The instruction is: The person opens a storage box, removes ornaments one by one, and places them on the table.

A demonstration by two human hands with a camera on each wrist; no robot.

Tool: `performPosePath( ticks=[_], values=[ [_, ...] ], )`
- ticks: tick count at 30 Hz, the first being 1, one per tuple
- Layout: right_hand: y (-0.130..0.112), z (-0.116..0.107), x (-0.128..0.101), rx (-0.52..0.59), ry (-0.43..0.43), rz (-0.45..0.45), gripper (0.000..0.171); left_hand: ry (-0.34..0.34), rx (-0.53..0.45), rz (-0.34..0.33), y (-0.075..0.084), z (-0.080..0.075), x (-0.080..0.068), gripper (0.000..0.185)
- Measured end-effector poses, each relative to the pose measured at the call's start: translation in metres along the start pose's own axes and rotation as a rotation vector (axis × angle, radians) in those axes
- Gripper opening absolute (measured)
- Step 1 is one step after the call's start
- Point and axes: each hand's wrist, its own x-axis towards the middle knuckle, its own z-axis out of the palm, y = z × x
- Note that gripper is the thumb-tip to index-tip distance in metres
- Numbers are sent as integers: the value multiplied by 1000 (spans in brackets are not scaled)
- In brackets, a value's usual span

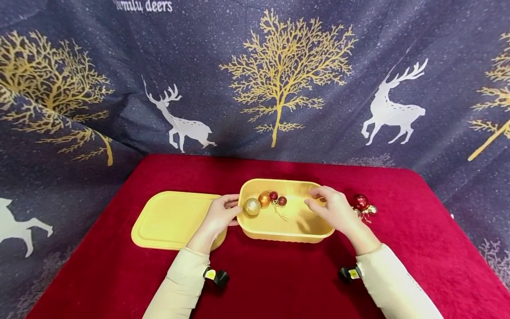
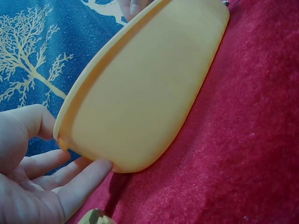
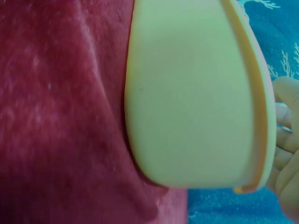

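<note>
A yellow rectangular box (image 1: 284,236) with rounded corners stands on the red cloth. Inside, toward its left end, lie a glittery gold ball (image 1: 252,207), an orange ball (image 1: 264,199) and two small dark red balls (image 1: 282,201) with a gold tie. My left hand (image 1: 221,212) grips the box's left end; in the left wrist view its fingertips (image 2: 105,165) touch the outer wall and the thumb is bent at the rim. Over the right end, my right hand (image 1: 334,207) reaches in past the rim, fingers loosely bent, with nothing visible between them.
A yellow lid (image 1: 171,219) lies flat left of the box, partly under the left hand and forearm. Right of the right hand sits a cluster of red and gold ornaments (image 1: 361,203). Behind the table hangs a dark blue cloth (image 1: 247,133) with deer and trees.
</note>
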Motion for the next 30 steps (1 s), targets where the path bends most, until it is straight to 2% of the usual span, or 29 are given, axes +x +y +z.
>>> performPosePath(
  ticks=[8, 14, 20, 25, 30],
  values=[
    [-9, 10, 5, -15, -118, 50, 30, -2, 1, 7, 0, 0, 0, 47],
    [-14, 19, 8, -31, -189, 43, 34, -11, -14, 11, 0, 0, 1, 48],
    [-19, 27, 11, -45, -240, 55, 37, -18, -16, 11, 4, -1, -2, 48],
    [-23, 34, 13, -41, -282, 68, 39, -4, -7, 18, 0, 0, -1, 47],
    [-23, 42, 15, -81, -304, 25, 40, -1, 1, 15, 1, 0, -1, 47]
  ],
)
